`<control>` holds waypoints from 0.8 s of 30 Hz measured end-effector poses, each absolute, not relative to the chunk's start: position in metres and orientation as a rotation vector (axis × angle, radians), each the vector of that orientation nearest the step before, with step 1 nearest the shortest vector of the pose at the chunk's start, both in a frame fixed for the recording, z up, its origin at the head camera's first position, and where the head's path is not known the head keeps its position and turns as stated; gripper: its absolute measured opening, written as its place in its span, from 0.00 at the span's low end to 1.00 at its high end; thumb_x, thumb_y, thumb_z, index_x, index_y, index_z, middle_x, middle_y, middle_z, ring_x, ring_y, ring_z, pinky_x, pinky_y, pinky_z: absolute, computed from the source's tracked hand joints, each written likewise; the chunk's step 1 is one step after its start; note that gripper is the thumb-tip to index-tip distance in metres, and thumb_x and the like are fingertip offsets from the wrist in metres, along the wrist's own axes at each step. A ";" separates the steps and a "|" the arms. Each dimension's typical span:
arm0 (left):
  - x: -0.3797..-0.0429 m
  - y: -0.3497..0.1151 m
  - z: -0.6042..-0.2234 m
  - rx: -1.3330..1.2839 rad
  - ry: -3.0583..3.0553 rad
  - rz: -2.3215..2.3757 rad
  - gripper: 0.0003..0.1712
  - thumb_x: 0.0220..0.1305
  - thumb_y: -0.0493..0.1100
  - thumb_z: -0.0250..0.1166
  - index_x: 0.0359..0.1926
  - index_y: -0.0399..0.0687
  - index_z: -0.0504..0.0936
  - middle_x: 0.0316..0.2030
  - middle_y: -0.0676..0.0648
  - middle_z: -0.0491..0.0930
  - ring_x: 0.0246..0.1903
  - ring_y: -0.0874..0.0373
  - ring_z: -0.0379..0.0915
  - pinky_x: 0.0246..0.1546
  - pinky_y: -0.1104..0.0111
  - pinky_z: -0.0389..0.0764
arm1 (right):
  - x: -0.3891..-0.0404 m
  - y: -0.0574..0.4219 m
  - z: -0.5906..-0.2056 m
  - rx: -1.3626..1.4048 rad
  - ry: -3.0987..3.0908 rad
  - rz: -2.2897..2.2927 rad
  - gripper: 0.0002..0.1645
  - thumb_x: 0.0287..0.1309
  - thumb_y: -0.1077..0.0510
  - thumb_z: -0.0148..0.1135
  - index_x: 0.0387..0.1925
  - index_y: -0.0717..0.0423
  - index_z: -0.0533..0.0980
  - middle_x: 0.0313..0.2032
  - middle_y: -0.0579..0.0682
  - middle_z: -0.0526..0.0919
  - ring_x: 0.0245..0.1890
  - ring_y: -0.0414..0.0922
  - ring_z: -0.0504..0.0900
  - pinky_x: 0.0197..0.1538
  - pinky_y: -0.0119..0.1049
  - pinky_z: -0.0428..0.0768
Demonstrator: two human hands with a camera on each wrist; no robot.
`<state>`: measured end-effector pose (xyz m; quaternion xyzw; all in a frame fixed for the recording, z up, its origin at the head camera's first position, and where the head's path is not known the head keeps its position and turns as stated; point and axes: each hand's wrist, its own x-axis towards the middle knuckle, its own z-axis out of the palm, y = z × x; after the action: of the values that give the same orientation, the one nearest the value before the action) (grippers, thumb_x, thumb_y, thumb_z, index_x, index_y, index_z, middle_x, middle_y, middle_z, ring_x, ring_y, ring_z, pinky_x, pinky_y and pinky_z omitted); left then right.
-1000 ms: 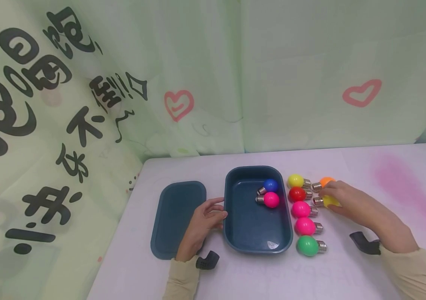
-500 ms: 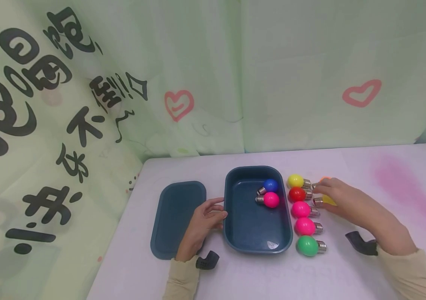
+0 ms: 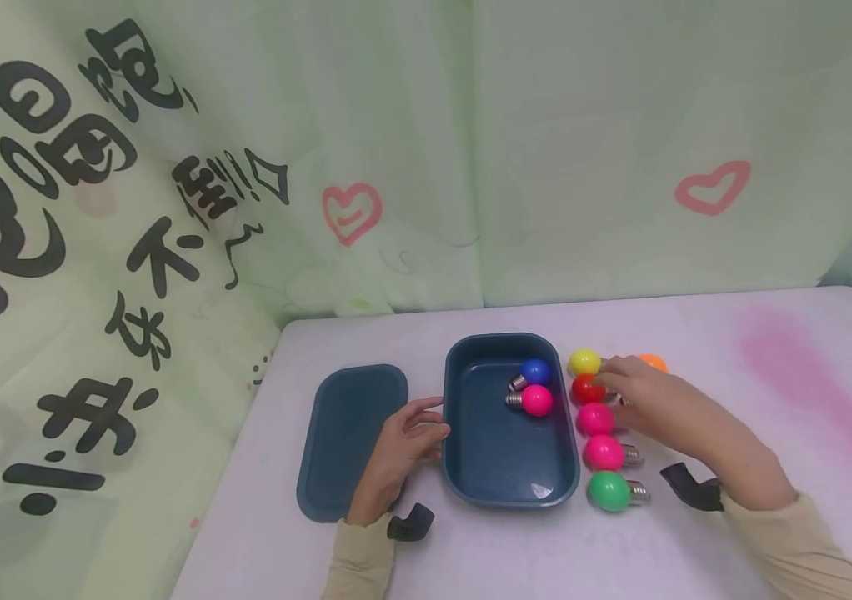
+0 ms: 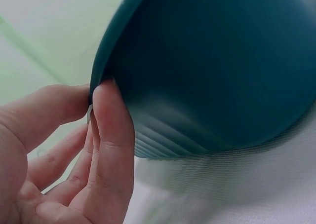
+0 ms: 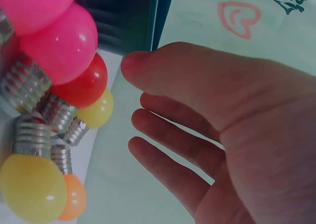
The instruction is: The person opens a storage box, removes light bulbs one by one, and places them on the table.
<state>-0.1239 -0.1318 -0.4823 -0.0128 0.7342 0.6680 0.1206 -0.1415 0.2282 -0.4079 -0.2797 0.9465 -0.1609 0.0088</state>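
Note:
My left hand (image 3: 403, 446) touches the left wall of a dark blue plastic box (image 3: 501, 457); in the left wrist view, its thumb and a fingertip meet the wall near the rim. Inside the box lie a blue bulb (image 3: 536, 370) and a pink bulb (image 3: 538, 401). My right hand (image 3: 681, 417) hovers over the bulbs right of the box, fingers loosely bent and holding nothing. Beside it are a yellow bulb (image 3: 584, 362), a red bulb (image 3: 586, 389) and an orange bulb (image 3: 654, 362). Another yellow bulb (image 5: 33, 188), behind the hand in the head view, shows in the right wrist view.
A flat dark blue lid (image 3: 351, 433) lies left of the box. Two pink bulbs and a green bulb (image 3: 609, 491) continue the column along the box's right side. A pale curtain (image 3: 583, 167) with lettering and hearts hangs behind the white table (image 3: 471, 550).
My right hand has moved left from the orange and yellow bulbs at the right to over the column by the box. The left hand stays at the box wall.

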 end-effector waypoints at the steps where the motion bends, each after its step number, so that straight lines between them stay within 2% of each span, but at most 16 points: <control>1: -0.124 -0.132 -0.482 -0.043 2.146 1.949 0.28 0.61 0.45 0.71 0.63 0.51 0.76 0.46 0.44 0.81 0.40 0.56 0.80 0.38 0.67 0.84 | -0.141 0.226 -0.408 -0.877 2.955 -0.501 0.25 0.46 0.64 0.77 0.49 0.60 0.81 0.49 0.58 0.80 0.50 0.57 0.79 0.43 0.46 0.86; 9: -0.123 -0.132 -0.482 -0.035 2.145 1.955 0.28 0.62 0.44 0.71 0.63 0.50 0.76 0.46 0.44 0.81 0.40 0.56 0.79 0.37 0.67 0.84 | -0.144 0.214 -0.409 -1.091 2.977 -0.513 0.23 0.46 0.63 0.78 0.46 0.57 0.82 0.46 0.53 0.81 0.47 0.50 0.80 0.44 0.42 0.85; 15: -0.124 -0.131 -0.482 -0.033 2.137 1.961 0.28 0.61 0.44 0.71 0.63 0.50 0.77 0.45 0.45 0.81 0.39 0.57 0.79 0.37 0.67 0.84 | -0.145 0.206 -0.410 -1.108 2.985 -0.485 0.25 0.46 0.62 0.78 0.49 0.59 0.81 0.46 0.54 0.81 0.46 0.51 0.80 0.42 0.42 0.85; 24: -0.125 -0.131 -0.484 -0.042 2.133 1.959 0.28 0.61 0.44 0.71 0.62 0.50 0.77 0.45 0.45 0.81 0.39 0.57 0.80 0.37 0.67 0.83 | -0.148 0.192 -0.410 -1.128 2.987 -0.504 0.20 0.50 0.63 0.73 0.48 0.60 0.81 0.43 0.52 0.80 0.42 0.47 0.80 0.41 0.40 0.85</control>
<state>-0.1254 -0.1313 -0.4837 -0.0146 0.7308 0.6714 0.1222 -0.1478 0.1923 -0.4102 -0.3486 0.9231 -0.1557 -0.0454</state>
